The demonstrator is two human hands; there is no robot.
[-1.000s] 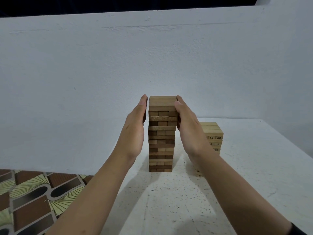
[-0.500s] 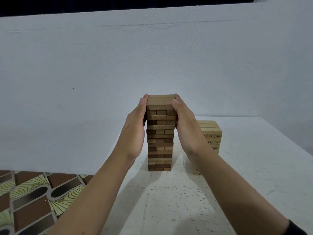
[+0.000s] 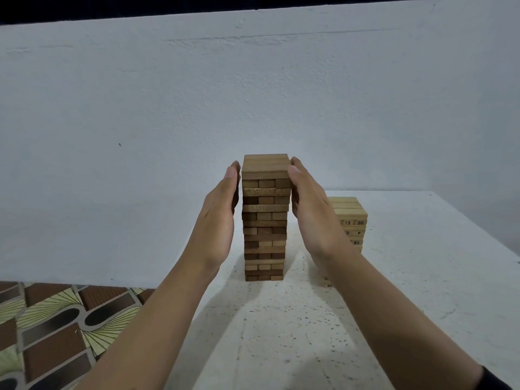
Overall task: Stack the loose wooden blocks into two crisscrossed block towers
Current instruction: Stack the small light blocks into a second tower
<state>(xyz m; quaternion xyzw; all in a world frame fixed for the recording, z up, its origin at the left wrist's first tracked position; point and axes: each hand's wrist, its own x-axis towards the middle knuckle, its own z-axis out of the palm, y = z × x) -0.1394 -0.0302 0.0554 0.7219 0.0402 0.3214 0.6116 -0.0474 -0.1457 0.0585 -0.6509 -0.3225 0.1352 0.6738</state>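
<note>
Dark block tower (image 3: 266,218) upright mid-table (image 3: 422,277), left hand (image 3: 218,218) and right hand (image 3: 309,209) flat against its upper sides, fingers straight, paler numbered tower (image 3: 351,220) behind the right hand, nearer the far edge, patterned floor (image 3: 56,327) at left

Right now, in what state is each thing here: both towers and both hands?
Dark tower: upright, crisscrossed, the taller one, between both hands.
Left hand: open, fingers straight, at the dark tower's left side.
Right hand: open, fingers straight, against its upper right side.
Pale numbered tower: upright, shorter, partly hidden behind the right hand.
</note>
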